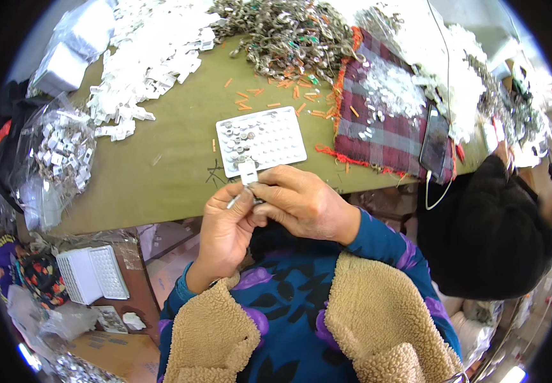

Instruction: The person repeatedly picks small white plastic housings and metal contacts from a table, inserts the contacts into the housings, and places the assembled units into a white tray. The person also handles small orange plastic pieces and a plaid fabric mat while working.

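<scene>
Left hand (226, 225): we pinch the white piece (248, 172)
Right hand (308, 203): pinching it too, close against our left
Tray (293, 156): just beyond, metal discs (242, 136) on it

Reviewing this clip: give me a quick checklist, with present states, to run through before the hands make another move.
1. White piece gripped: ok; fingers of the left hand and right hand close around the white piece.
2. Underside of that piece visible: cannot tell its condition; fingers cover it.
3. White tray fully in view: not ok; the white piece hides part of its near edge.
4. Small round metal pieces on the tray: ok, mostly toward its left side.
5. Phone cable clear of both hands: ok, off to the right.
</scene>
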Motion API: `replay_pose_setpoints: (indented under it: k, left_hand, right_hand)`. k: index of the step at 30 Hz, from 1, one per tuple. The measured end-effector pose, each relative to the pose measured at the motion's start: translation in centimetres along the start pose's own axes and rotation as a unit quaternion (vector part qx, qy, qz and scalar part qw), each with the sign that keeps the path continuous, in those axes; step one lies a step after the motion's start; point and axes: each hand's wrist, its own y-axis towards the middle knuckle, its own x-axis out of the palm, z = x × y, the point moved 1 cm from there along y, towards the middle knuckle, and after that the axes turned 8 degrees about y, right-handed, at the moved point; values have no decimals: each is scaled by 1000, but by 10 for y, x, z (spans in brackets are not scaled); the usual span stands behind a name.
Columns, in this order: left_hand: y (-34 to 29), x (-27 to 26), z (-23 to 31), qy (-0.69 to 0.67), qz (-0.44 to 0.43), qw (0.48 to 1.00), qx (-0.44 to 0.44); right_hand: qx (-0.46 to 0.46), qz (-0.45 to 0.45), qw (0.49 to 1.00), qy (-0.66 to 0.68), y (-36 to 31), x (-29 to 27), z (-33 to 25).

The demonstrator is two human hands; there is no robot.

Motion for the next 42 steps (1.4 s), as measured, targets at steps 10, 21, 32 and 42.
replay_pose_setpoints:
  k: [10, 21, 32, 42]
  left_hand:
    - [7, 10, 25, 13, -24, 1000, 7]
    - [12, 28, 12, 145, -46, 988, -38]
    - [9, 22, 5, 251, -9, 968, 6]
    - [6, 2, 6, -96, -127, 980, -117]
  right_hand:
    - [-55, -7, 993, 107, 12, -20, 16]
    - [258, 103, 922, 271, 6, -19, 10]
    - [341, 43, 902, 261, 5, -21, 10]
    - [-47, 10, 999, 10, 4, -20, -14]
